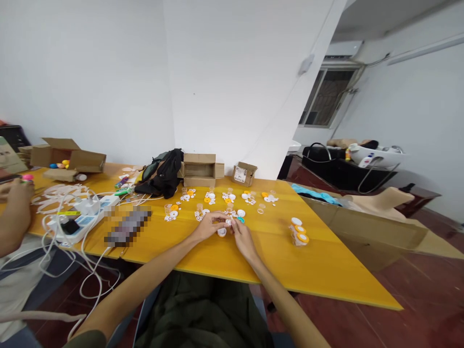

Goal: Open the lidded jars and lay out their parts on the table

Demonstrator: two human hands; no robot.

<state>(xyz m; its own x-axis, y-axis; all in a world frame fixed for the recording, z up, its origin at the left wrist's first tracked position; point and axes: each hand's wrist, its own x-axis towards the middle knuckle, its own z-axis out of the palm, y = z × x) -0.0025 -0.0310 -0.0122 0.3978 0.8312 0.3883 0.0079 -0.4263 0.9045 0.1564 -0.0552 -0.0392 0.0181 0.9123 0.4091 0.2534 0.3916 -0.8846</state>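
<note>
My left hand (209, 227) and my right hand (243, 238) meet near the table's front edge, fingertips pinched on small white dice (228, 222) with dark dots. Directly below them stands a small clear cup (222, 233); its contents are too small to make out. Beside my right fingertips lies a teal lid (240, 220), with a white lid (241, 212) just behind. Farther back, groups of clear cups, white dice and orange or white lids are spread in rows, among them an orange lid (174, 207) and a cup (167, 209).
Lidded clear jars (299, 233) stand to the right on the yellow table (337, 275). Leftward are a phone-like blurred object (127, 228), a white power strip (87, 220) with tangled cables, and a black bag (159, 174). Cardboard boxes (199, 170) line the wall. Another person's arm (16, 212) reaches in far left.
</note>
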